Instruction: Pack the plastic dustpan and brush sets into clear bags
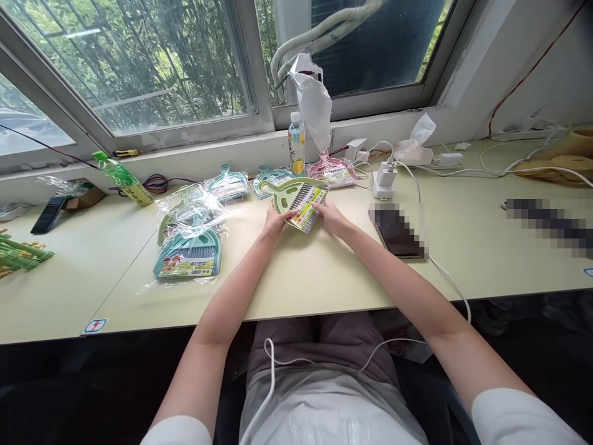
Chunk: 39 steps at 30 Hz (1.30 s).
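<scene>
A green dustpan and brush set [286, 196] with a printed card label is tilted above the table in front of me. My left hand [277, 220] grips its lower left edge, thumb on the front. My right hand [330, 216] holds its right edge beside the label. To the left, a blue-green dustpan and brush set [188, 253] lies in clear plastic wrap, with other wrapped sets behind it. Farther back are two more blue-green sets [227, 184] and a pink dustpan set [332, 168].
A drink bottle [296, 145] stands by the window; a green bottle [124, 179] leans at back left. Right of my hands lie a phone [399, 232] and a white charger [383, 180], whose cable [445, 272] hangs over the table edge. Green bundles [23, 253] lie far left.
</scene>
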Available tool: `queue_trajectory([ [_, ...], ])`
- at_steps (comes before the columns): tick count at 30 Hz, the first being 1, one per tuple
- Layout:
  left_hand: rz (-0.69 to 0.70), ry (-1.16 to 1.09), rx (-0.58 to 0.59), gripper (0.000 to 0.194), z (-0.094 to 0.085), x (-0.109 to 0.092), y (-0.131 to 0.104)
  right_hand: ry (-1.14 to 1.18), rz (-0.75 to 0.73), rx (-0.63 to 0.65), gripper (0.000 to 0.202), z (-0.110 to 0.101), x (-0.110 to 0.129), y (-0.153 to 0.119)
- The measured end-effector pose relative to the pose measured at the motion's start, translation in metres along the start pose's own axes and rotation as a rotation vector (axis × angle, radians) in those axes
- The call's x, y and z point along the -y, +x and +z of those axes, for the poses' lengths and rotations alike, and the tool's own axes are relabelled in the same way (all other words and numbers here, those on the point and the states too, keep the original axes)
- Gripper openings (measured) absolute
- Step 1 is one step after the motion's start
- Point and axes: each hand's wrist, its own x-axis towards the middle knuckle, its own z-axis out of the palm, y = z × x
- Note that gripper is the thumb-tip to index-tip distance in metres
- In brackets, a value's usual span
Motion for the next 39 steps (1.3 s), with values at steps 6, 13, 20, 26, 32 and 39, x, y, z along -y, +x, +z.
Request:
queue_trajectory([
  [6, 0.017, 0.029, -0.055, 0.088, 0.003, 0.007, 0.0, 0.389, 0.172, 0.066, 0.017, -0.001, 0.005, -0.006],
  [13, 0.178, 0.097, 0.001, 0.105, 0.002, 0.007, -0.002, 0.409, 0.193, 0.009, 0.01, -0.005, 0.006, -0.007],
  [20, 0.2, 0.433, -0.233, 0.099, -0.001, -0.002, 0.002, 0.422, 0.174, -0.029, 0.008, -0.006, 0.0, -0.004],
  [26, 0.329, 1.096, -0.686, 0.071, -0.064, -0.027, 0.004, 0.395, 0.181, -0.099, 0.012, -0.011, -0.005, 0.0],
  [32, 0.003, 1.389, -0.479, 0.034, -0.098, -0.022, 0.007, 0.388, 0.21, -0.072, 0.008, -0.006, -0.001, -0.004],
  [39, 0.199, 1.209, 0.009, 0.032, -0.061, -0.007, 0.009, 0.375, 0.203, -0.038, 0.012, -0.005, 0.002, -0.006],
])
